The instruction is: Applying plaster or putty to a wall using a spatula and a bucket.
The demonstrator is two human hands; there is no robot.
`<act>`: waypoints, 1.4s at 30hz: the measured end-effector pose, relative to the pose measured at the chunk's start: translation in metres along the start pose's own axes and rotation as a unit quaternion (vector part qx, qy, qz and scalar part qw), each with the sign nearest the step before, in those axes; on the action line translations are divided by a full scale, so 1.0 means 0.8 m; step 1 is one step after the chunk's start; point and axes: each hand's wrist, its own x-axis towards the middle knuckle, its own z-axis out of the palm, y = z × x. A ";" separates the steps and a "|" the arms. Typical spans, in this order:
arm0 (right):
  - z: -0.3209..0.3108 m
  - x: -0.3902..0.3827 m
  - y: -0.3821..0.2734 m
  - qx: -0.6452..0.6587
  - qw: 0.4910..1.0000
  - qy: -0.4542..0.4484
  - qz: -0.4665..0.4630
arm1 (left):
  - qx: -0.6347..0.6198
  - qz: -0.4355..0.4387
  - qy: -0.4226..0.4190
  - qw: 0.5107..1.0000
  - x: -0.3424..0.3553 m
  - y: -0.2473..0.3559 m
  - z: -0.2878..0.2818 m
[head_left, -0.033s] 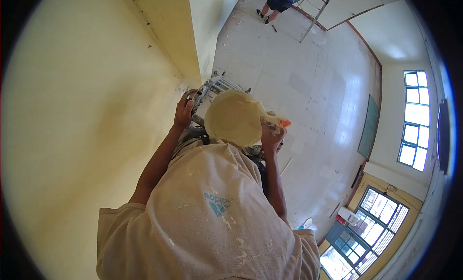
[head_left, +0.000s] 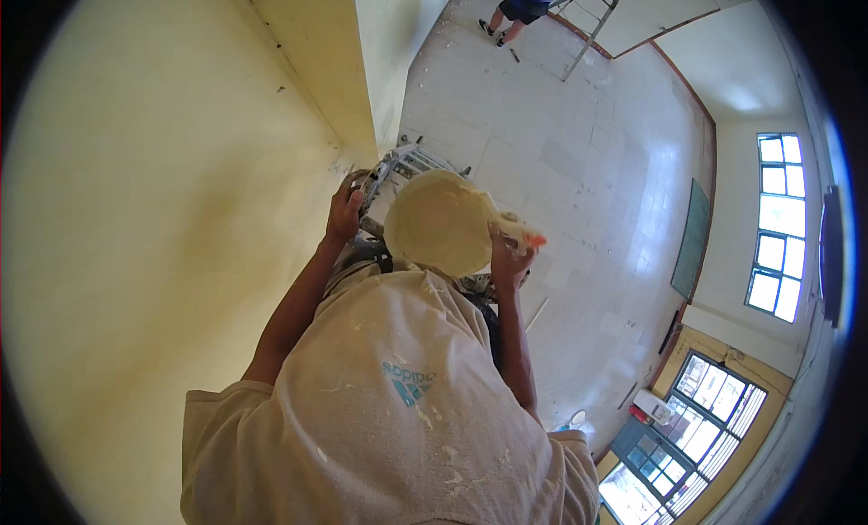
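A round cream bucket (head_left: pixel 434 222) with pale paint inside is in front of my waist, above the ladder. Across its right rim lies a paint-smeared paintbrush (head_left: pixel 514 225) with an orange end pointing right. My right hand (head_left: pixel 509 261) is closed around the brush at the rim; whether it also grips the bucket I cannot make out. To the left, my left hand (head_left: pixel 344 210) is curled onto the side of a paint-spattered stepladder (head_left: pixel 391 168), close to the wall. The bucket hides much of the ladder.
A yellow wall (head_left: pixel 163 236) fills my left, with a projecting pillar (head_left: pixel 330 55) ahead. The tiled floor (head_left: pixel 561 154) lies far below. At the far end a person (head_left: pixel 520 8) in a blue top stands by another ladder (head_left: pixel 592 32). Windows (head_left: pixel 776 227) line the right side.
The orange end of the paintbrush has dipped slightly toward me. My left hand has not visibly moved.
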 end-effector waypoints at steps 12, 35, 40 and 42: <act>-0.013 -0.004 -0.083 -0.178 0.881 -0.123 -0.421 | -0.034 0.037 0.014 0.999 -0.001 -0.024 0.003; -0.006 0.013 -0.122 -0.173 0.903 -0.198 -0.339 | 0.169 -0.009 -0.007 0.985 -0.046 0.182 -0.004; -0.004 0.033 -0.179 -0.184 0.778 -0.305 -0.518 | -0.068 -0.109 -0.256 0.958 -0.069 0.279 0.037; 0.017 0.033 -0.160 -0.177 0.795 -0.313 -0.488 | -0.027 -0.202 -0.283 0.937 -0.060 0.312 0.039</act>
